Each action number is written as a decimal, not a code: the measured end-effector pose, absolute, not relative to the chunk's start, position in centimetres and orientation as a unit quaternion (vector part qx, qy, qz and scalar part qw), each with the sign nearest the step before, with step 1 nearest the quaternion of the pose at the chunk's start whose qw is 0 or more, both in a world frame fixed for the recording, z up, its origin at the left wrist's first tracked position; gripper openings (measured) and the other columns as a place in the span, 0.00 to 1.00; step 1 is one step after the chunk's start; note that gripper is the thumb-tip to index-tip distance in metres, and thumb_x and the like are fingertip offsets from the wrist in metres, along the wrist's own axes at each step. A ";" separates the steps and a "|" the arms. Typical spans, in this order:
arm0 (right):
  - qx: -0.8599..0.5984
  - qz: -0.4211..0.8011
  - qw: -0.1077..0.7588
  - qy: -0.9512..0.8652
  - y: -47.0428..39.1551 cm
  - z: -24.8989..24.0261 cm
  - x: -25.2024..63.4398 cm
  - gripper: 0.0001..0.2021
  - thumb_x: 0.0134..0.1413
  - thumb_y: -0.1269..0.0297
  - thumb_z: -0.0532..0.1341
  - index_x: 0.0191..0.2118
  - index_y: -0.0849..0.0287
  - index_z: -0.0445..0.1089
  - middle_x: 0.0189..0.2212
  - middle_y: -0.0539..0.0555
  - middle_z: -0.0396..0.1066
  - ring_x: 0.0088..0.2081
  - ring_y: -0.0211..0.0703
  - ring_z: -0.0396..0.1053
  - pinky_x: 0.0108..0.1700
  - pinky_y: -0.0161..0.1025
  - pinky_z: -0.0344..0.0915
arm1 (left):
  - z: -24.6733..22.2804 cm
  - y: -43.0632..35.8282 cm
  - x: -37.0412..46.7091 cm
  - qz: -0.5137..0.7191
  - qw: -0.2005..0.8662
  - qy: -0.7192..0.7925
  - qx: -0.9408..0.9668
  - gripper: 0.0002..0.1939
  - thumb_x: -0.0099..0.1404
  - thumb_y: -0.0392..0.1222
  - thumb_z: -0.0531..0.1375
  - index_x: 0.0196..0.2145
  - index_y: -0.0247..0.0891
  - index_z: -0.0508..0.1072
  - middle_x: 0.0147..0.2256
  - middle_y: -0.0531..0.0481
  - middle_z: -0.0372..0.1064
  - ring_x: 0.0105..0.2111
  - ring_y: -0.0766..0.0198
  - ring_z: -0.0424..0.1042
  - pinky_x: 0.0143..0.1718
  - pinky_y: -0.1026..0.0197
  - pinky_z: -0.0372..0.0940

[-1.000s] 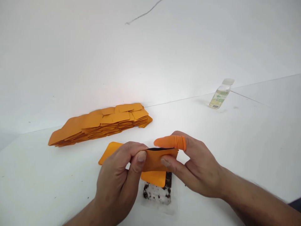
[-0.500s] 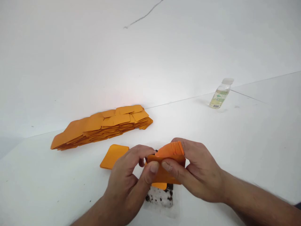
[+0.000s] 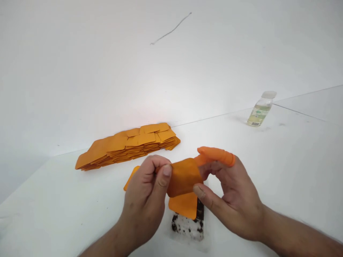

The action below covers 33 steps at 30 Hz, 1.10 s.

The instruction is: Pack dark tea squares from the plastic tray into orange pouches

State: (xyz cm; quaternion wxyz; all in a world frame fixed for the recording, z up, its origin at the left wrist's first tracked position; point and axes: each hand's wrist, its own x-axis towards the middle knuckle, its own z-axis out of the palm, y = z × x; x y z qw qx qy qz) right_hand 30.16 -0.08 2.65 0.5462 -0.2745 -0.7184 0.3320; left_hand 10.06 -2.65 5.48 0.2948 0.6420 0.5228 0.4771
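Note:
Between thumb and fingers, my left hand [image 3: 148, 196] grips a rounded-corner orange card [image 3: 185, 178] by its left edge. My right hand [image 3: 230, 192] is beside the card's right edge, thumb and fingers spread, an orange finger cot [image 3: 217, 155] covering its index finger. Whether its fingers touch the card's back I cannot tell. Below the held card, a second orange card [image 3: 184, 206] covers the upper part of a clear plastic sheet or bag [image 3: 187, 228] marked with black patches. One more orange card [image 3: 130, 179] is partly hidden behind my left hand.
A long, overlapping pile of orange cards [image 3: 125, 146] lies against the white wall. Farther right on the white table, a clear bottle [image 3: 260, 111] with a pale lid and yellowish contents stands near the wall.
My right thumb and fingers have opened away from the orange card, which my left hand still grips. More of the card beneath now shows. The view has shifted slightly left and up.

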 end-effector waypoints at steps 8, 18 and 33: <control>-0.252 0.406 0.484 -0.733 0.4 3.2 31.1 0.25 0.67 0.73 0.60 0.65 0.47 0.60 0.32 0.45 0.66 0.32 0.39 0.67 0.33 0.38 0.69 | 7.9 -2.1 9.2 0.324 0.396 0.497 0.701 0.14 0.75 0.55 0.58 0.38 0.44 0.73 0.32 0.51 0.74 0.31 0.62 0.70 0.31 0.61 0.67; -0.229 0.516 0.456 -0.688 0.6 4.1 31.2 0.14 0.69 0.62 0.63 0.57 0.52 0.68 0.34 0.48 0.69 0.34 0.39 0.68 0.37 0.40 0.69 | 9.7 -2.1 10.1 0.251 0.236 0.489 0.801 0.20 0.78 0.51 0.53 0.28 0.42 0.60 0.23 0.58 0.59 0.22 0.68 0.55 0.21 0.65 0.52; -0.271 0.622 0.433 -0.593 0.6 3.2 30.6 0.13 0.69 0.62 0.64 0.57 0.47 0.68 0.33 0.47 0.65 0.33 0.38 0.64 0.33 0.34 0.66 | 8.3 -2.7 8.9 0.242 0.421 0.517 0.705 0.22 0.76 0.58 0.54 0.30 0.41 0.63 0.26 0.57 0.56 0.27 0.66 0.53 0.27 0.62 0.52</control>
